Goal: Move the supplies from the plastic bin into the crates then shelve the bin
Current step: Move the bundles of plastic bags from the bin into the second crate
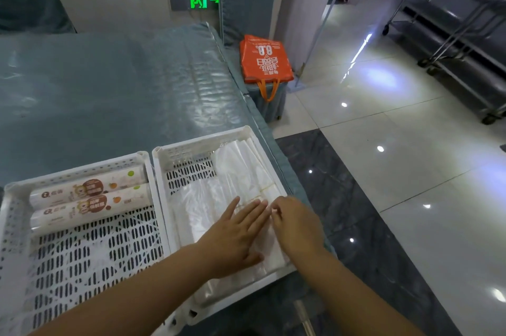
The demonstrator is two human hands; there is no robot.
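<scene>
On the covered table point(115, 84), two white perforated crates are sitting side by side. Your left hand point(235, 237) is pressing flat, fingers straight, on the clear plastic bags point(241, 171) filling the right crate point(175, 155), while your right hand point(297, 223) is pinching their near-right edge. Two printed rolls point(90, 199) are lying at the far end of the left crate point(16, 226).

Two crates sitting on my covered table

The table point(115, 84), wrapped in grey-blue cloth under clear plastic sheeting, is carrying two white slotted crates side by side, touching, at its near right corner: the left crate point(16, 226) and the right crate point(158, 168), which is reaching the table's right edge.
</scene>
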